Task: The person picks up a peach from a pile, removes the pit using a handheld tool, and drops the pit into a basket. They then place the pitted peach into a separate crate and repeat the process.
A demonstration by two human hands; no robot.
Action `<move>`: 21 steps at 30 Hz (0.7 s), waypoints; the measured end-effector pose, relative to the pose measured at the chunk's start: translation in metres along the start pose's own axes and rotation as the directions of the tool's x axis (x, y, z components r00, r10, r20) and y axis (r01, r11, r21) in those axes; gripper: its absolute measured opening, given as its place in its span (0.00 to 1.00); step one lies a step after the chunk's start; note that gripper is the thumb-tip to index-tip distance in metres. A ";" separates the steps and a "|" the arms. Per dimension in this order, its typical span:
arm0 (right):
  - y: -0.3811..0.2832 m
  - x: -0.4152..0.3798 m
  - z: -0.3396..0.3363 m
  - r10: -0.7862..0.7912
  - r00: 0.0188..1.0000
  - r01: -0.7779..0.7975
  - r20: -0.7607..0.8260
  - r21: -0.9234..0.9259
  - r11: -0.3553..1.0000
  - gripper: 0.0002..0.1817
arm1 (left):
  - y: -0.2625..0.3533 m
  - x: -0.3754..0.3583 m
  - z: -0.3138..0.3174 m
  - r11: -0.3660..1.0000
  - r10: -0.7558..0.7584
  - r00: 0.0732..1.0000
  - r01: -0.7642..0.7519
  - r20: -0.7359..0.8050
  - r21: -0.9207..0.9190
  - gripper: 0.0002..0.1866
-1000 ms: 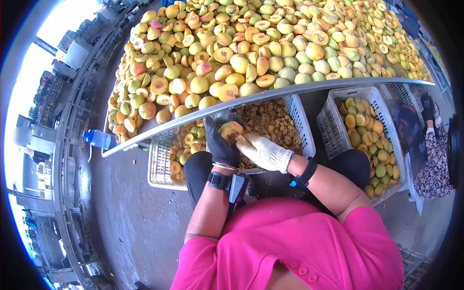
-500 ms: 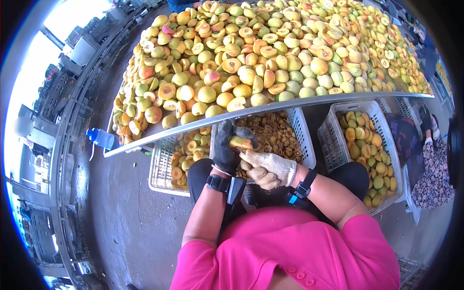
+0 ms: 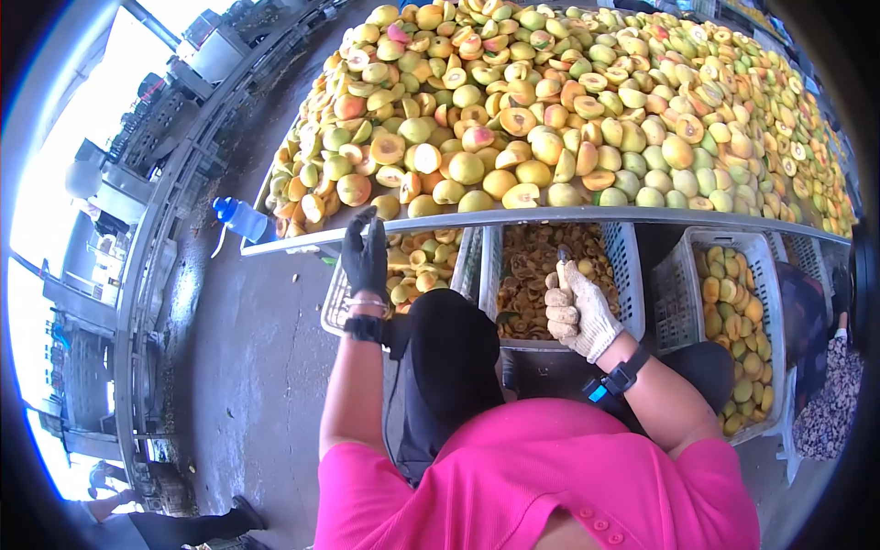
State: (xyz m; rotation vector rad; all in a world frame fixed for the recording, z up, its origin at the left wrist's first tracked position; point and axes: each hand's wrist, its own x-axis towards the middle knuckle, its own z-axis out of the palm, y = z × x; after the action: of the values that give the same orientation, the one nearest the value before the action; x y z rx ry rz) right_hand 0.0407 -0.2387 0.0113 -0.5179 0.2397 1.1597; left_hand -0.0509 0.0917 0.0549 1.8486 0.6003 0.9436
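My left hand [image 3: 366, 257], in a black glove, is raised at the metal front edge of the table with its fingers extended and apart. It holds nothing, and its fingertips are close to the front row of yellow peaches [image 3: 466, 168], many of them halved. My right hand [image 3: 579, 310], in a whitish knit glove, is closed around a small knife-like tool [image 3: 562, 257] whose dark tip points up. Below that tool sits a crate [image 3: 627, 275] of brownish pits and scraps. Peach halves fill another crate [image 3: 332, 310] beside my left wrist; part of it is hidden.
A third crate [image 3: 768, 321] of peaches stands at the right, near a person in patterned clothing [image 3: 828, 403]. A blue-capped bottle [image 3: 240, 218] is at the table's left corner. Another person's leg [image 3: 197, 527] shows at lower left. My knees are under the table edge.
My hands were together over the middle crate with a peach in the left one. Now they are apart, the peach is gone from the left hand, and the view has shifted.
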 end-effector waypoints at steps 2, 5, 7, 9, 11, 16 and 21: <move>0.003 0.000 0.010 0.024 1.000 -0.024 0.002 -0.073 0.997 0.20 | -0.016 0.026 -0.008 0.909 0.036 0.998 -0.056 0.057 0.414 0.27; 0.007 0.000 0.020 0.090 0.996 -0.086 0.012 -0.205 0.975 0.22 | -0.024 0.070 -0.003 0.571 -0.188 0.971 -0.017 0.151 0.821 0.42; 0.010 0.000 0.027 0.081 0.996 -0.086 -0.031 -0.301 0.950 0.23 | -0.005 0.088 0.015 0.471 -0.397 0.909 0.082 0.128 0.879 0.44; 0.011 0.002 0.028 0.080 0.995 -0.093 -0.052 -0.342 0.935 0.22 | -0.015 0.102 0.029 0.458 -0.439 0.890 0.107 0.120 0.883 0.47; 0.011 0.002 0.029 0.085 0.994 -0.104 -0.066 -0.376 0.921 0.21 | -0.032 0.112 0.037 0.455 -0.363 0.917 0.018 0.167 0.890 0.41; 0.012 0.000 0.036 0.014 0.998 -0.043 -0.062 -0.491 0.870 0.20 | -0.042 0.100 0.024 0.774 -0.146 0.969 -0.015 0.201 0.633 0.35; 0.013 0.003 0.035 -0.146 0.988 0.134 0.041 -0.690 0.711 0.16 | -0.007 0.034 0.034 0.951 0.077 0.973 -0.006 0.219 -0.308 0.20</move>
State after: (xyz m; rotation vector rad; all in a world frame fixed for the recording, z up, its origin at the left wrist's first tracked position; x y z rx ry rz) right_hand 0.0269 -0.2142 0.0368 -1.1928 -0.2454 1.0721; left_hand -0.0032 0.1021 0.0521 1.6632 0.2569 0.7857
